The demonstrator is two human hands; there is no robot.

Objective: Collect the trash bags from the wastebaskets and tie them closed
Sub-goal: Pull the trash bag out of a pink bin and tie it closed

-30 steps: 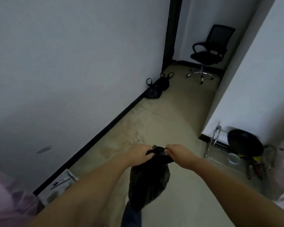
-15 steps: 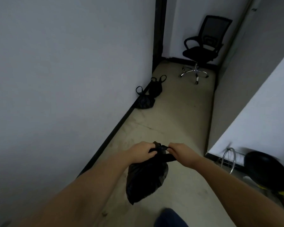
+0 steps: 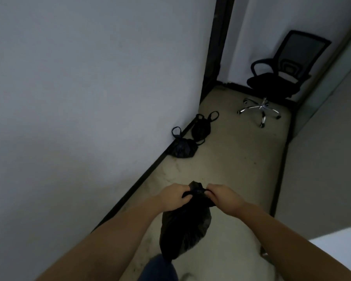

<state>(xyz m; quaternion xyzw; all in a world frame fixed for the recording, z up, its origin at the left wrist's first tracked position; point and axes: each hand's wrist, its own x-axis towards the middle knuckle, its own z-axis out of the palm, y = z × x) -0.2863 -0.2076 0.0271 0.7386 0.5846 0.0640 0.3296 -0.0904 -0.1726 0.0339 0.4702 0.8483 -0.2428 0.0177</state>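
Note:
A black trash bag [image 3: 184, 226] hangs in front of me above the floor. My left hand [image 3: 174, 196] grips the left side of its gathered top. My right hand [image 3: 224, 196] pinches the right side of the same top, and the two hands nearly touch. Two more black trash bags lie on the floor against the left wall: a nearer one [image 3: 182, 148] and a farther one [image 3: 202, 128], both with handle loops sticking up.
A white wall with a black baseboard [image 3: 142, 177] runs along the left of a narrow corridor. A black office chair [image 3: 278, 80] on a chrome base stands at the far end. A grey wall [image 3: 320, 159] closes the right side. My trouser leg [image 3: 160, 268] shows below.
I have walked forward along the corridor, so the two floor bags and the chair are nearer. The wire rack and dark pan at the right have left view. Both hands still hold the bag's top.

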